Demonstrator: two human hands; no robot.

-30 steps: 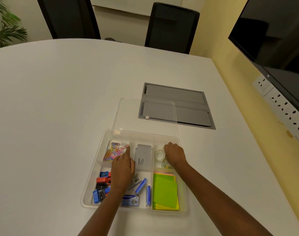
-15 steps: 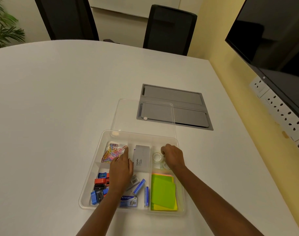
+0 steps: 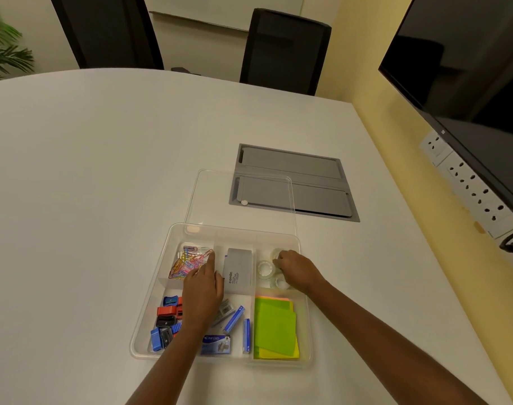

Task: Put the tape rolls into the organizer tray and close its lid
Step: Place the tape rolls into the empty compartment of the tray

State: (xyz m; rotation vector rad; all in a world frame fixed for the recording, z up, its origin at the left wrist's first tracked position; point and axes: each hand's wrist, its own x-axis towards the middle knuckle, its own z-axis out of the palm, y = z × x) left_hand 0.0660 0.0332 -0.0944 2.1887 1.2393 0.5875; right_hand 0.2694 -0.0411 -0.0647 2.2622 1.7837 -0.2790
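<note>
The clear tape rolls lie in the organizer tray upper-right compartment, at nine o'clock from the right hand, whose curled fingers touch them; the lid waits open at twelve o'clock.

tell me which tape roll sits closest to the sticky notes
The clear tape roll nearest the person, just beyond the divider from the green sticky notes. The middle roll and the far roll by the right hand lie farther back.
</note>
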